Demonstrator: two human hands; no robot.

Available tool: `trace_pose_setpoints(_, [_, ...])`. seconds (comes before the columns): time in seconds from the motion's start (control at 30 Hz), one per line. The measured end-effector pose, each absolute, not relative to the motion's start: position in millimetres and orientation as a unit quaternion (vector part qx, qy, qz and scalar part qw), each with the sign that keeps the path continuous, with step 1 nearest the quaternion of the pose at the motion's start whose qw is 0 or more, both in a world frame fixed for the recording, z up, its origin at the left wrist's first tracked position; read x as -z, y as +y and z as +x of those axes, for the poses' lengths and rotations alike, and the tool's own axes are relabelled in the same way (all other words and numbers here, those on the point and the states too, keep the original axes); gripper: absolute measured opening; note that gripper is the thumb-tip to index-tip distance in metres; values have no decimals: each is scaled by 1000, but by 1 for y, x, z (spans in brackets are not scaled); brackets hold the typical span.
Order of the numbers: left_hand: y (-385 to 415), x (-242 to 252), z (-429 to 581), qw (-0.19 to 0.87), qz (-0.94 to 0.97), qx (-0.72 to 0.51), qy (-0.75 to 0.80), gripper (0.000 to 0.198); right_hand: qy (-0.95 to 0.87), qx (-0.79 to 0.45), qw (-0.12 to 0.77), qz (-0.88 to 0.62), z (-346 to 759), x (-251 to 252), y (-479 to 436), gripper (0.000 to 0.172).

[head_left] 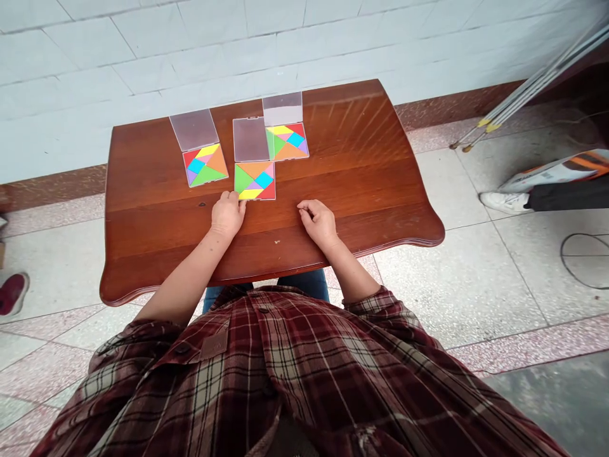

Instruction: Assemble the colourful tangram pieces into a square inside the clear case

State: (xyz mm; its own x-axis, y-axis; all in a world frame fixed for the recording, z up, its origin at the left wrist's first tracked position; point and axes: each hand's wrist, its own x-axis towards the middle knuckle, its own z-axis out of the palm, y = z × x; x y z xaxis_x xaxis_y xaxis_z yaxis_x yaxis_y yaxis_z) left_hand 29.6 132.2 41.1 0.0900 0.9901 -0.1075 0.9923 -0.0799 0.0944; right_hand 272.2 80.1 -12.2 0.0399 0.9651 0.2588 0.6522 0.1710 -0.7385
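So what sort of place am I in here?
It looks like an indoor room, perhaps in a home, though I can't be sure: a polished wooden table stands by a pale wall on a tiled floor.

On the table, the middle puzzle is set between the left puzzle and the right puzzle (both placed slightly farther back).

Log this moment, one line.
left hand: at nearest tangram set, near-left corner | right hand: loosely curled, apart | left tangram set, right tangram set: lids open
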Motion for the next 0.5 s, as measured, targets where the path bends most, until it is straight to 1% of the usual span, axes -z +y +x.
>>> trace_pose_setpoints(0.23, [126,-37,28,31,739,31,672,40,-670,-200,369,-613,270,8,78,19])
trace_pose_setpoints(0.5, [127,-33,22,7,733,21,680,39,-671,-209,367,-610,270,7,77,20])
